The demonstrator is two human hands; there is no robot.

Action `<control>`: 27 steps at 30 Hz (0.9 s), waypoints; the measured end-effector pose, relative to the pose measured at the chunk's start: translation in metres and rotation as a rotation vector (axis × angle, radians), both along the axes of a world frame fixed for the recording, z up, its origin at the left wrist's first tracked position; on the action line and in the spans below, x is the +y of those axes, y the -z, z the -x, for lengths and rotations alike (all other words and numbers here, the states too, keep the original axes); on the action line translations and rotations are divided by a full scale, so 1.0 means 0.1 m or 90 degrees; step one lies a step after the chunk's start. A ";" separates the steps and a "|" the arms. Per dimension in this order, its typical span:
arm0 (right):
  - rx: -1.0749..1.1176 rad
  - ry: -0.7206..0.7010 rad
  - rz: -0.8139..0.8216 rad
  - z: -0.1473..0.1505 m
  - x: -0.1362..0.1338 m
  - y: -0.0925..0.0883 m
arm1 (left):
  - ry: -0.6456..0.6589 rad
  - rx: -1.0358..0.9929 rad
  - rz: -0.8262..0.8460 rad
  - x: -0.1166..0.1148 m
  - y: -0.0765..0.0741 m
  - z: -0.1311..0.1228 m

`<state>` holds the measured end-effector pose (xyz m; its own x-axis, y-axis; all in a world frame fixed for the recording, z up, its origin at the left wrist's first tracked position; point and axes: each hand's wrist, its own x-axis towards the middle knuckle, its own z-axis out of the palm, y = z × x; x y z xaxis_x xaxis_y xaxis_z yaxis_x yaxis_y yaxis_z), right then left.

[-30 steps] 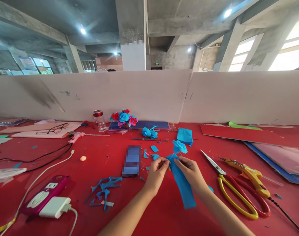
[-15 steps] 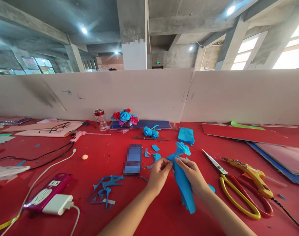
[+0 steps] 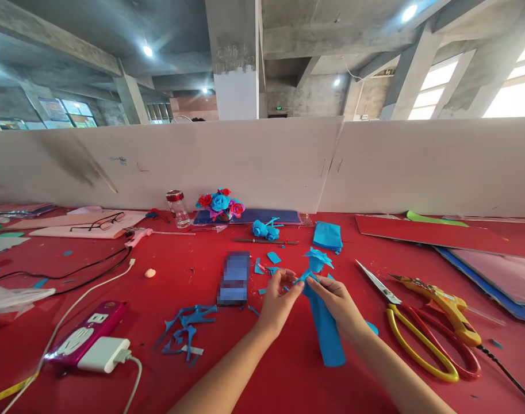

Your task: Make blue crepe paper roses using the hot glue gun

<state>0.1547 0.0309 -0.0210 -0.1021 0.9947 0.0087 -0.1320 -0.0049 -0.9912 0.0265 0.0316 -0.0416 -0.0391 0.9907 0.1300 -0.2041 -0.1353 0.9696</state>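
Note:
A blue paper flower (image 3: pixel 318 260) with ruffled petals points up and away above my fingers. From its base a wide blue paper strip (image 3: pixel 325 333) hangs down toward me over the table. My left hand (image 3: pixel 282 302) is closed in a pinch on the near end of the strip, just left of the flower's base. With thumb and fingers, my right hand (image 3: pixel 340 305) grips the strip right below the flower. The flower's stem is hidden by the paper and fingers.
Scissors (image 3: pixel 411 333) and a yellow glue gun (image 3: pixel 447 305) lie to the right. A phone (image 3: pixel 234 279), blue scraps (image 3: pixel 188 328) and a power strip (image 3: pixel 87 336) are on the left. Behind are a blue paper stack (image 3: pixel 327 236), finished roses (image 3: pixel 264 230) and a glass jar (image 3: pixel 178 210).
The strip has been turned at the flower's base; its end now folds across between my fingertips. The hanging part looks flatter, and the flower is tipped more upright.

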 end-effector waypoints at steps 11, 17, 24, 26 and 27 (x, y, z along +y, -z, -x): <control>-0.014 -0.002 -0.030 -0.02 0.02 0.06 | 0.039 0.054 -0.001 -0.03 -0.06 0.01; -0.018 0.014 -0.015 -0.02 0.01 0.03 | 0.065 0.030 0.039 -0.02 -0.04 0.00; -0.007 0.031 0.044 -0.03 0.00 0.04 | 0.042 0.035 0.042 -0.02 -0.03 -0.02; 0.004 0.014 0.067 -0.02 -0.02 0.02 | 0.017 0.049 0.019 -0.01 -0.02 -0.01; 0.013 0.006 0.079 -0.02 -0.03 0.02 | 0.005 0.056 0.009 -0.01 -0.02 0.00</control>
<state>0.1564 0.0283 -0.0225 -0.0936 0.9893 -0.1118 -0.1535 -0.1253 -0.9802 0.0266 0.0311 -0.0399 -0.0203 0.9928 0.1184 -0.1187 -0.1200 0.9856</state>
